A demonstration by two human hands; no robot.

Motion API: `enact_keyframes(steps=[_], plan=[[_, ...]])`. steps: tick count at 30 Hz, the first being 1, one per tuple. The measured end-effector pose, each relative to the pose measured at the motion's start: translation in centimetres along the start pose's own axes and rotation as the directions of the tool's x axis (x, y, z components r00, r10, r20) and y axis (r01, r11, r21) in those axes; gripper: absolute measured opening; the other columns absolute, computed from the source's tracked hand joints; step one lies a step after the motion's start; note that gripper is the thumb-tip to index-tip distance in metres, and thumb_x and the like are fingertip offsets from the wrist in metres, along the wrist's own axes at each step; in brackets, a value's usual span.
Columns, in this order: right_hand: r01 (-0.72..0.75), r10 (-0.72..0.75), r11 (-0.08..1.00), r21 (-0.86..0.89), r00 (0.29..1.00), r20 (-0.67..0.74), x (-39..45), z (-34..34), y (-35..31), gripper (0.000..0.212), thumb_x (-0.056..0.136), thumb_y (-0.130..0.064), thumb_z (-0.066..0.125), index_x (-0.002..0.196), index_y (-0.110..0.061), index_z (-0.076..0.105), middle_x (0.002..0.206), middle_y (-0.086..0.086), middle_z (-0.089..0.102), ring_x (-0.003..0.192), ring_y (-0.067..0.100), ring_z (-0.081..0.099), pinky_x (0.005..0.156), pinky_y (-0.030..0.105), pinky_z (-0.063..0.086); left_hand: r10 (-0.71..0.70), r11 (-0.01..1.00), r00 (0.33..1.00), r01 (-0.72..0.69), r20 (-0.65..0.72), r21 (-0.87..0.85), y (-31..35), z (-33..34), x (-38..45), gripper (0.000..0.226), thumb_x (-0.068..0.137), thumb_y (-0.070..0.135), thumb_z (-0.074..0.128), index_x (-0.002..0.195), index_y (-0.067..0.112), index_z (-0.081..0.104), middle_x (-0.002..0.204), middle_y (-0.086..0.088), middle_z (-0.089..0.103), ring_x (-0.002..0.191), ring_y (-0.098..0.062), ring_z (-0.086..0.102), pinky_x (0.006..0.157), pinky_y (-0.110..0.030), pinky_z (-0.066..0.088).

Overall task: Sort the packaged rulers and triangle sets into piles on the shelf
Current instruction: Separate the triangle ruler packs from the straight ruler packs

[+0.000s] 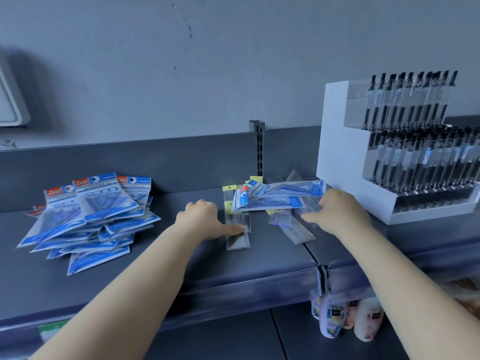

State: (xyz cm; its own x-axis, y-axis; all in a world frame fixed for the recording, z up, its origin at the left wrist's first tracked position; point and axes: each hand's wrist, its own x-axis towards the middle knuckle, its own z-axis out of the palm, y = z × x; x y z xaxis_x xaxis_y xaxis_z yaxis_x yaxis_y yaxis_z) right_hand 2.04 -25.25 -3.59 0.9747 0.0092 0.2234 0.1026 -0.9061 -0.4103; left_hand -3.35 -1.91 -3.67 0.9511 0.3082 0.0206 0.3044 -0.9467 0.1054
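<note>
A: Where are the rulers?
B: Two clear packs point(237, 231) lie in a small stack mid-shelf. The left hand point(205, 219) rests on them, thumb pressing the top pack, the other fingers curled; it grips nothing

A: And the rest?
B: Just right sits a mixed heap point(279, 201): blue triangle sets lie on top, more clear ruler packs point(296, 227) fan out below. The right hand point(340, 211) lies on that heap, fingers spread flat, not clenched

A: The sorted sets?
B: A big pile of blue sets point(91, 219) at the left of the shelf point(181, 268), well apart from both hands

A: Anything else?
B: A white pen display point(389, 152) stands at the right, near the heap. Patterned rolls point(345, 318) stand under the shelf edge
</note>
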Motion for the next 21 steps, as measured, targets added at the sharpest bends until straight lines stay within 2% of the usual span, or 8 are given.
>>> enact_keyframes(steps=[2,4,6,8,10,14,18,21], plan=[[-0.025,0.021,0.982,0.188,1.000,0.023,0.3,0.0,0.3,0.038,0.073,-0.019,0.068,0.052,-0.012,0.037,0.055,0.004,0.036,0.055,0.023,0.034,0.048,0.025,0.022,0.026,0.996,1.000,-0.025,0.010,-0.083,-1.1,-0.2,0.4,0.055,0.073,0.067,0.060,0.066,0.014,0.044,0.074,0.000,0.045,0.086,-0.025,0.044,0.070,-0.029,0.033],[-0.078,0.064,0.902,0.425,0.997,0.047,0.5,-0.1,0.6,0.012,0.076,-0.004,0.063,0.070,0.002,0.055,0.060,0.014,0.049,0.051,0.024,0.044,0.056,0.026,0.033,0.030,0.983,1.000,-0.028,0.008,-0.179,-2.4,-0.1,0.8,0.054,0.077,0.054,0.065,0.054,0.014,0.038,0.057,0.000,0.037,0.068,-0.022,0.036,0.061,-0.026,0.028],[-0.133,0.108,0.771,0.623,0.991,0.078,0.3,-0.1,0.9,0.009,0.082,0.001,0.059,0.089,0.000,0.055,0.066,0.017,0.060,0.051,0.022,0.049,0.055,0.027,0.039,0.017,0.974,1.000,-0.017,-0.003,-0.225,-2.8,0.1,0.9,0.052,0.078,0.050,0.066,0.052,0.013,0.039,0.056,0.000,0.035,0.066,-0.022,0.034,0.057,-0.026,0.026],[-0.136,0.139,0.663,0.736,0.989,0.057,0.0,-0.1,1.2,0.010,0.086,0.002,0.056,0.093,-0.003,0.051,0.065,0.012,0.061,0.051,0.020,0.049,0.048,0.025,0.040,0.016,0.976,1.000,-0.017,-0.007,-0.218,-2.4,0.3,0.6,0.052,0.074,0.056,0.067,0.054,0.016,0.040,0.059,0.000,0.035,0.071,-0.022,0.035,0.060,-0.026,0.028],[-0.129,0.172,0.568,0.813,0.984,0.036,-0.5,-0.3,1.2,0.009,0.088,0.002,0.055,0.094,-0.003,0.051,0.066,0.010,0.060,0.052,0.018,0.054,0.042,0.020,0.042,0.025,0.975,1.000,-0.024,0.004,-0.220,-2.2,0.4,0.4,0.052,0.069,0.057,0.070,0.058,0.013,0.044,0.060,0.000,0.037,0.070,-0.021,0.037,0.059,-0.026,0.029],[-0.136,0.196,0.398,0.907,0.979,0.061,-1.8,-0.8,0.7,0.011,0.090,0.002,0.055,0.091,-0.007,0.049,0.075,0.011,0.062,0.059,0.016,0.060,0.041,0.015,0.045,0.026,0.934,0.999,-0.015,0.026,-0.356,-2.3,-0.3,0.4,0.029,0.070,0.035,0.077,0.082,0.009,0.071,0.070,-0.005,0.053,0.067,-0.021,0.044,0.057,-0.025,0.032],[-0.146,0.189,0.312,0.939,0.978,0.090,-2.6,-1.1,-0.1,0.013,0.089,0.004,0.056,0.092,-0.007,0.049,0.086,0.016,0.064,0.065,0.018,0.064,0.051,0.019,0.052,-0.007,0.931,0.998,0.029,0.063,-0.363,-2.4,-0.9,-0.3,0.018,0.077,0.027,0.072,0.085,0.013,0.064,0.071,-0.006,0.050,0.067,-0.022,0.042,0.054,-0.026,0.030],[-0.151,0.158,0.291,0.945,0.981,0.108,-3.3,-0.9,-1.3,0.018,0.089,0.005,0.056,0.081,-0.009,0.048,0.083,0.014,0.064,0.068,0.019,0.064,0.060,0.024,0.051,-0.052,0.919,0.998,0.059,0.030,-0.391,-2.8,-1.3,-0.8,0.014,0.085,0.010,0.053,0.093,0.009,0.065,0.064,-0.002,0.048,0.063,-0.021,0.045,0.046,-0.022,0.030]])
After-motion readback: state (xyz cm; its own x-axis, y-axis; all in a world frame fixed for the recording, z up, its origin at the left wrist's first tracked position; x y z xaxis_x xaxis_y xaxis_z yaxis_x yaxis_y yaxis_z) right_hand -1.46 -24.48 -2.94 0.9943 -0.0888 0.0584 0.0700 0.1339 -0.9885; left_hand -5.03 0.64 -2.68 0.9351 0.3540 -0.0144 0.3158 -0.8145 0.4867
